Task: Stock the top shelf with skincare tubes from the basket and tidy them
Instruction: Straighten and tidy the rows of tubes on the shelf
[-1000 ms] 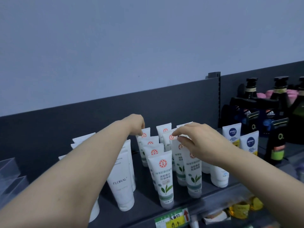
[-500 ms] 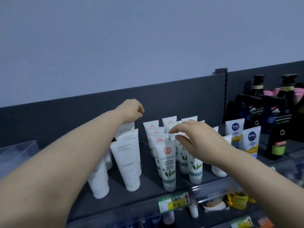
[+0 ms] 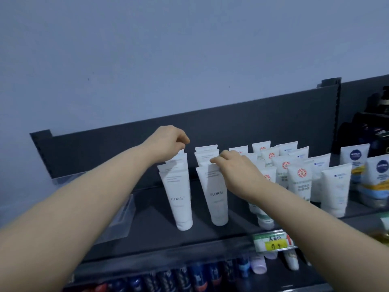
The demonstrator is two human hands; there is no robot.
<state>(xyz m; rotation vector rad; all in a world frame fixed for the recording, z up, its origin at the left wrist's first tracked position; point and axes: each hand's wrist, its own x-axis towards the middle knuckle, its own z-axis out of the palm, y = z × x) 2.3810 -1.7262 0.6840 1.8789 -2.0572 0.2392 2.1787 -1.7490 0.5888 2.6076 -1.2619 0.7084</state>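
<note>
Two rows of white FLORAL tubes stand cap-down on the dark top shelf (image 3: 151, 230). My left hand (image 3: 168, 142) reaches over the left row (image 3: 177, 197) and pinches the top edge of a tube near the back. My right hand (image 3: 235, 169) pinches the top edge of the front tube in the right row (image 3: 216, 199). Right of them stand rows of white tubes with red round logos (image 3: 299, 182), partly hidden behind my right arm. No basket is in view.
A clear plastic divider box (image 3: 117, 218) sits at the shelf's left. White and blue NIVEA tubes (image 3: 379, 171) and dark bottles (image 3: 362, 131) stand at the far right. A yellow-green price tag (image 3: 271, 242) hangs on the shelf's front edge. Several bottles lie on the lower shelf (image 3: 189, 275).
The view has swung left. Both hands moved from the red-logo tubes to the FLORAL tubes, the left to the left row, the right to the right row's front tube.
</note>
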